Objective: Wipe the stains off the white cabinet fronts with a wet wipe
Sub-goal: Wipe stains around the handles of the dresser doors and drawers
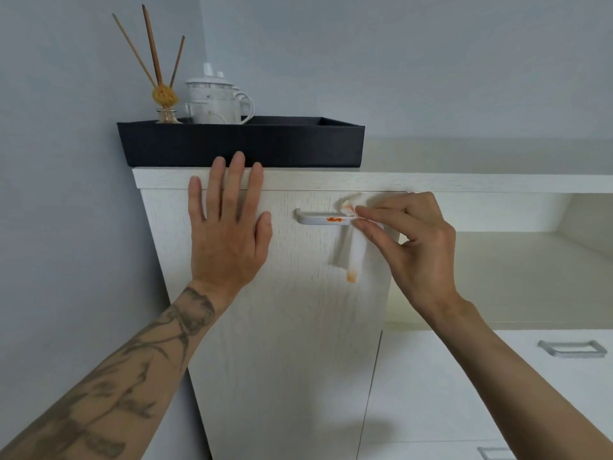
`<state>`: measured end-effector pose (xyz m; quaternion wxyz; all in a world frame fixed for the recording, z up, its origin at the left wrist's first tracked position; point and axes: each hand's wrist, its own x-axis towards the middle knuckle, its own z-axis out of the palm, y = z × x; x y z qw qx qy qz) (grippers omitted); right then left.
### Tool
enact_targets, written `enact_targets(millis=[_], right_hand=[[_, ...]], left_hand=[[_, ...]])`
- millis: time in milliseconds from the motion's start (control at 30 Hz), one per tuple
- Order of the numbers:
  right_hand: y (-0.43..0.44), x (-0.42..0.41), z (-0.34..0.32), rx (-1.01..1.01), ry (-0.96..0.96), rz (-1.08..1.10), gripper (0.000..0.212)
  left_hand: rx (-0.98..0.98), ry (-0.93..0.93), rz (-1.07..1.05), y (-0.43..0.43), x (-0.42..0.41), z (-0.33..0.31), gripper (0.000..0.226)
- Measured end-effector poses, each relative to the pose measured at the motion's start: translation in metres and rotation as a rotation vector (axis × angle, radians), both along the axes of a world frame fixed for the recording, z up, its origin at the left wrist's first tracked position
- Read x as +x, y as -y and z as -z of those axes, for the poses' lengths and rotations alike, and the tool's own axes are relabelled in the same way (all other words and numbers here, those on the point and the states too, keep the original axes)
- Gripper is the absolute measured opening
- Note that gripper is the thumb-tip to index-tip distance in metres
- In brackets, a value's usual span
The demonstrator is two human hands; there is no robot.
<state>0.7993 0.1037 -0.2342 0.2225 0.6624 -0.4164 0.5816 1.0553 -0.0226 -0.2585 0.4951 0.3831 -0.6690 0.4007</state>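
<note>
A tall white cabinet door (292, 327) fills the middle of the head view. Its silver handle (311, 218) carries an orange-red stain (335, 220) near its right end. My right hand (414, 247) pinches a white wet wipe (355, 250) at the handle's right end, just beside the stain. The wipe hangs down over the door and shows orange smears at its top and bottom tips. My left hand (229, 227) lies flat on the door's upper left, fingers spread, fingertips reaching over the cabinet's top edge.
A black tray (238, 144) stands on the cabinet top, holding a white lidded mug (215, 101) and a reed diffuser (164, 104). To the right are an open shelf (517, 270) and lower drawers with silver handles (572, 348). A grey wall is on the left.
</note>
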Motion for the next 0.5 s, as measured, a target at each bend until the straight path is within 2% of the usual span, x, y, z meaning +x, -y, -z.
enact_targets(millis=[233,367,500], right_hand=[[0.014,0.011,-0.007,-0.017,-0.121,-0.107,0.017],[0.011,-0.002,-0.003,-0.029,-0.083,-0.06,0.014],[0.019,0.02,-0.003,-0.025,-0.086,-0.079,0.016]], left_hand=[[-0.006,-0.015,0.018,0.003,0.0,0.001,0.064],[-0.011,-0.008,0.031,0.004,0.0,0.002,0.064],[-0.021,-0.002,0.03,0.004,0.0,0.003,0.065]])
